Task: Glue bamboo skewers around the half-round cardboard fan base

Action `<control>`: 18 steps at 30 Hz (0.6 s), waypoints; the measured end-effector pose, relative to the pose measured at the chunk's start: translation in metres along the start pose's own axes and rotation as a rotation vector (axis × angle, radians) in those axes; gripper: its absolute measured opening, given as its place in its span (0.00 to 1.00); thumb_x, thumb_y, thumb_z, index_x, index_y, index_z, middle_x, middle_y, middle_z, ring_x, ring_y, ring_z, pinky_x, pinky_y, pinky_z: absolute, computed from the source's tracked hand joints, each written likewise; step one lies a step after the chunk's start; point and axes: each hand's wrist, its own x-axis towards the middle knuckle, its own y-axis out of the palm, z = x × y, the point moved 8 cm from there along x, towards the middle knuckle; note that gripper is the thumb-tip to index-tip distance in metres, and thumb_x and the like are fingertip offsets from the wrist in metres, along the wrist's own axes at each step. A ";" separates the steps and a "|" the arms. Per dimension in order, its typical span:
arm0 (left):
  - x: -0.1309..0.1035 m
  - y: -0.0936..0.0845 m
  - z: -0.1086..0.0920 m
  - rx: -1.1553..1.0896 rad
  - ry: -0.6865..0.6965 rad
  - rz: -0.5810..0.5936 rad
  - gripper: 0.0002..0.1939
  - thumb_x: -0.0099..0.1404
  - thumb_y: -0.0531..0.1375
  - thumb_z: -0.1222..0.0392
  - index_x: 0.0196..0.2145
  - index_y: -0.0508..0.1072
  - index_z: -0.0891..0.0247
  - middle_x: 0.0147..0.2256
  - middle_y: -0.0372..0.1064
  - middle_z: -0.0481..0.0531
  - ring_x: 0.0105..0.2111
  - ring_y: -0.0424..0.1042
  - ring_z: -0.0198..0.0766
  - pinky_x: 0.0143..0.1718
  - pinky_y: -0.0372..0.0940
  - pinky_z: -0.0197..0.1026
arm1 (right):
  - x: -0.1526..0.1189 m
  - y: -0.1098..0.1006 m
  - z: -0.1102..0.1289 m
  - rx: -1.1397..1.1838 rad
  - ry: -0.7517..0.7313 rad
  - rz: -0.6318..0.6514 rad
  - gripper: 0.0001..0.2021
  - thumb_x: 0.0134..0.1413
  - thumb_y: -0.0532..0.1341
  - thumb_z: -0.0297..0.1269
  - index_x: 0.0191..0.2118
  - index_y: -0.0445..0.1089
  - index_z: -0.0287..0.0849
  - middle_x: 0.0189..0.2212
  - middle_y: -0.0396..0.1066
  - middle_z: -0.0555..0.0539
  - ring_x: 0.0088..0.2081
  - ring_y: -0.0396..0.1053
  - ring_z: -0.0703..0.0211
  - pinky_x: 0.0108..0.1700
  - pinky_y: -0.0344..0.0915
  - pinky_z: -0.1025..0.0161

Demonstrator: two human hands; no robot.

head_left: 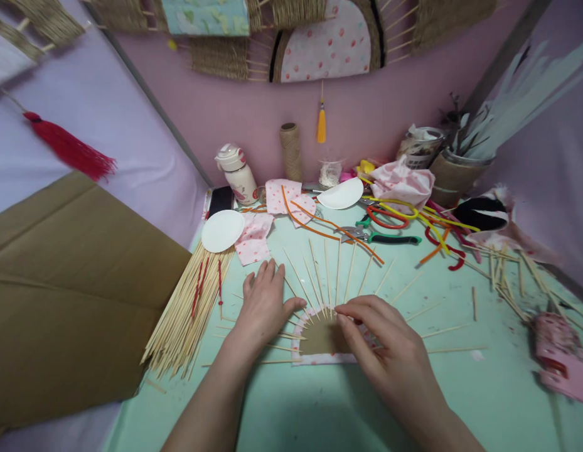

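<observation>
A brown cardboard half-disc (319, 342) with a pink-dotted fabric border lies flat on the pale green table. Thin wooden sticks (327, 276) fan outward from its curved edge like rays. To the left of the fan, my left hand (263, 304) rests palm down, its fingers spread over some sticks and its thumb by the fabric border. My right hand (390, 339) bends over the right part of the half-disc. Its thumb and forefinger pinch at the inner end of an upper stick and partly hide it. The palm covers much of the border on that side.
A bundle of sticks (178, 326) lies left beside a large cardboard sheet (74, 301). Behind the fan are green-handled pruning shears (395, 240), orange pipe cleaners (314, 233), fabric scraps (253, 242) and a white bottle (241, 179). A pink glue gun (564, 364) sits far right.
</observation>
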 end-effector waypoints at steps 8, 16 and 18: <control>-0.010 -0.035 0.069 -0.119 -0.047 -0.128 0.14 0.69 0.55 0.58 0.48 0.77 0.60 0.49 0.75 0.58 0.52 0.71 0.49 0.55 0.62 0.52 | -0.004 0.001 0.000 0.018 0.013 0.004 0.07 0.65 0.57 0.32 0.39 0.73 0.44 0.35 0.74 0.46 0.38 0.72 0.56 0.38 0.68 0.60; -0.008 -0.024 0.050 -0.157 -0.005 -0.025 0.10 0.66 0.59 0.58 0.44 0.77 0.60 0.45 0.71 0.56 0.46 0.71 0.47 0.48 0.64 0.47 | -0.004 0.005 -0.001 0.002 0.015 0.033 0.07 0.65 0.57 0.32 0.39 0.73 0.44 0.35 0.74 0.46 0.38 0.72 0.57 0.39 0.67 0.60; -0.009 -0.024 0.043 -0.158 0.001 -0.021 0.13 0.67 0.60 0.56 0.47 0.76 0.61 0.48 0.69 0.57 0.46 0.71 0.48 0.48 0.64 0.48 | -0.003 0.004 0.000 0.003 0.010 0.028 0.07 0.65 0.57 0.32 0.39 0.73 0.43 0.35 0.74 0.46 0.38 0.72 0.57 0.39 0.68 0.60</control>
